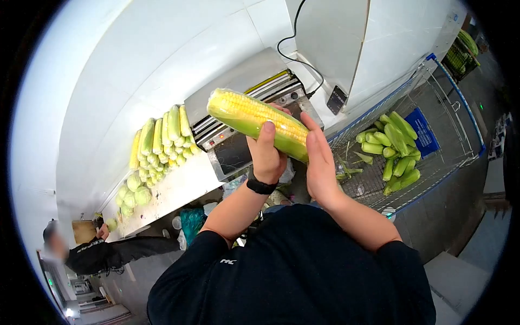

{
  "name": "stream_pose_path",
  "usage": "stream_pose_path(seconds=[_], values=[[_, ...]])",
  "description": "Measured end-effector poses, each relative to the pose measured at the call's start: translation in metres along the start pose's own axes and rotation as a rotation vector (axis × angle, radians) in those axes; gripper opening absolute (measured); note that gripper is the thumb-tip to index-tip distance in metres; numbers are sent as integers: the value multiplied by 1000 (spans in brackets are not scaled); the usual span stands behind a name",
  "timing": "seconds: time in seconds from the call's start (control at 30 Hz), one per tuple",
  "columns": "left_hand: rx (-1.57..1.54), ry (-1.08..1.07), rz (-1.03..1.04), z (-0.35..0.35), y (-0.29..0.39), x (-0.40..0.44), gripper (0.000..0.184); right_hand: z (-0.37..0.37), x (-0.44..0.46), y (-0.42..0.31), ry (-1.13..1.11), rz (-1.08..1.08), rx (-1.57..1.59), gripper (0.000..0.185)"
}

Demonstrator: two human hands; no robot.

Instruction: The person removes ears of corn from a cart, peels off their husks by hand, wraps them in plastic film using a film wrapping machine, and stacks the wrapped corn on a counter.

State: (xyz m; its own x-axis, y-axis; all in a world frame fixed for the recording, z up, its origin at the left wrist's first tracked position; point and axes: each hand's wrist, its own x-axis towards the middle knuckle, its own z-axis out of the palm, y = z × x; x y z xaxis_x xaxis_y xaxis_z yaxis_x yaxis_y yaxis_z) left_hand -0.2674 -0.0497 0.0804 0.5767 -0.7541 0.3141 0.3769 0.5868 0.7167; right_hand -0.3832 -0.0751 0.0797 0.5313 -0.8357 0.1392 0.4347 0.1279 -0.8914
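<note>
An ear of corn point(254, 115) in clear, shiny film, with yellow kernels on top and green husk below, is held up in front of me. My left hand point(266, 149) grips it around the middle, thumb across the kernels. My right hand point(320, 162) lies against its right end, fingers stretched and close to the film. Beneath the corn is a metal wrapping machine point(230, 151) with rollers and a dark plate. Left of the machine, a stack of corn ears point(162, 135) lies on the white counter point(181, 192).
Several green cabbages point(132, 196) sit at the counter's left. At the right, a wire shopping cart point(433, 187) holds unwrapped corn in husks point(400, 138). A phone point(336, 99) lies by a black cable point(292, 38). Another person point(103, 254) stands at the far left.
</note>
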Motion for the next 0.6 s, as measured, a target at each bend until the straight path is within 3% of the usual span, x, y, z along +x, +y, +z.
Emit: stream_pose_path(seconds=[0.07,0.13,0.17,0.2,0.23,0.27,0.33,0.37,0.43,0.47,0.6], values=[[-58,25,-63,-3,3,0,48,-6,-2,-5,-81,5,-19,55],[-77,17,-45,-11,8,4,53,-14,4,1,-84,175,349,58],[11,-68,-65,-17,14,2,65,-21,7,6,-159,366,505,61],[102,-142,-88,-22,22,-2,77,-24,7,7,-187,398,506,61],[193,-24,9,-16,31,-4,85,-24,8,6,-233,475,323,61],[228,-15,82,-24,44,1,82,-22,12,8,-289,534,132,61],[100,249,107,-31,65,11,61,-11,9,19,-364,497,90,61],[107,282,125,-47,72,7,61,-4,2,26,-390,466,29,62],[190,277,-7,-79,81,10,39,9,1,41,-475,423,-31,70],[183,289,15,-92,83,9,39,15,4,47,-592,317,-145,77],[96,406,-15,-122,106,1,32,57,0,60,-645,504,-58,85]])
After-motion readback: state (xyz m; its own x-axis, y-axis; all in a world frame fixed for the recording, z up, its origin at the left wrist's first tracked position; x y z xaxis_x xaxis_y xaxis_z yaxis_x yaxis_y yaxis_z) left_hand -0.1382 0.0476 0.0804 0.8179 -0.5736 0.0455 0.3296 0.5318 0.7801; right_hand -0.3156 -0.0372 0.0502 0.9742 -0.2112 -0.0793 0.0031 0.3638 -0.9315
